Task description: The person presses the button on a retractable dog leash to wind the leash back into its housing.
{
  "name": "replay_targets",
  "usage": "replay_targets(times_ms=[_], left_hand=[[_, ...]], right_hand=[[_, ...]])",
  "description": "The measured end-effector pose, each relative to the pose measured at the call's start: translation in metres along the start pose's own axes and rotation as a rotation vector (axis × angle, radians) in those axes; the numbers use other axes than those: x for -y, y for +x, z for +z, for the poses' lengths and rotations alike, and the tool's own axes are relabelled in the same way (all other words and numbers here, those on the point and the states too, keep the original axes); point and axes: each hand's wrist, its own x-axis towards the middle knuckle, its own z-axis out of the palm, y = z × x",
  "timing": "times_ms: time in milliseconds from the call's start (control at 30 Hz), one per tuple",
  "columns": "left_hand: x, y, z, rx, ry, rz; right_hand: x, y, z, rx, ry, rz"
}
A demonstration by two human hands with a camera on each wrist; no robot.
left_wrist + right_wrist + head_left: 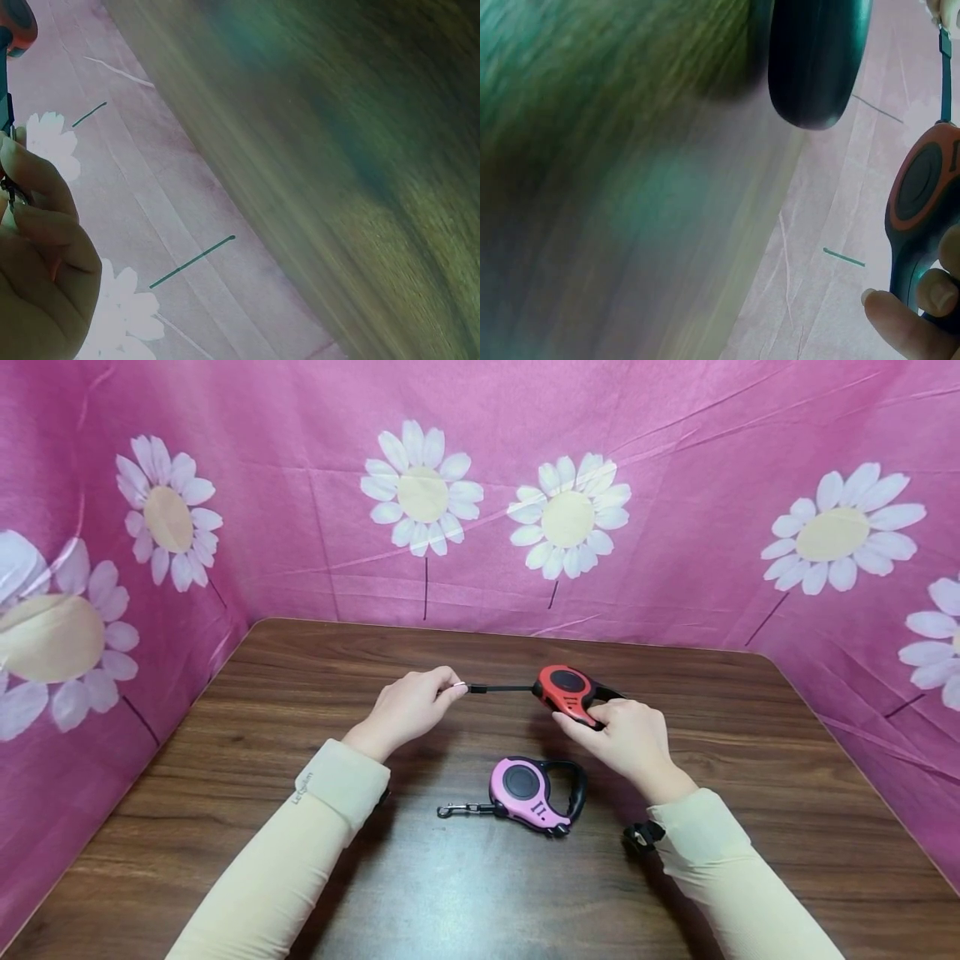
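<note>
A red-and-black retractable dog leash is held up over the table, its handle gripped by my right hand. From its housing a short length of black strap runs out taut to the left. My left hand pinches the end of that strap between thumb and fingers; in the left wrist view a bit of the metal clip shows among the fingers, the rest hidden. Nearer to me, a pink-and-black retractable leash lies flat on the table, its metal clip pointing left.
The brown wood-grain table spans the area under both arms. A pink cloth with large white daisies stands behind it and on both sides. A dark rounded shape blocks part of the right wrist view.
</note>
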Motion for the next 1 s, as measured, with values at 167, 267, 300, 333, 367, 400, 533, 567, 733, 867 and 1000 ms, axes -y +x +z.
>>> replay_targets(times_ms=[167,267,300,333,367,400,533,567,733,867,1000], left_hand=[[-0.002,0.0,0.001,0.001,0.004,0.008],[-0.004,-0.001,0.001,0.0,0.005,0.014],[-0.004,-0.001,0.001,-0.001,0.007,0.018],[-0.005,-0.001,0.001,-0.001,0.008,0.02],[-0.006,-0.001,0.001,-0.002,0.01,0.022],[-0.007,-0.001,0.001,-0.003,0.011,0.024],[-0.009,0.0,0.002,-0.001,0.016,0.033],[-0.009,0.0,0.002,-0.002,0.018,0.033],[-0.012,0.001,0.0,-0.002,0.032,0.038],[-0.014,0.003,0.0,0.003,0.041,0.043],[-0.014,0.005,0.002,0.008,0.052,0.046]], right_hand=[[0.004,0.0,0.001,-0.017,0.014,-0.013],[0.006,0.001,0.001,-0.033,0.019,-0.029],[0.007,0.001,0.001,-0.034,0.021,-0.033],[0.008,0.001,0.001,-0.032,0.021,-0.036],[0.008,0.001,0.001,-0.031,0.021,-0.039],[0.009,0.001,0.001,-0.031,0.022,-0.042],[0.013,0.002,-0.001,-0.029,0.026,-0.057],[0.013,0.002,-0.001,-0.031,0.027,-0.062],[0.015,0.002,-0.002,-0.021,0.026,-0.064],[0.017,0.003,-0.002,-0.01,0.028,-0.072],[0.019,0.004,-0.001,-0.005,0.029,-0.093]])
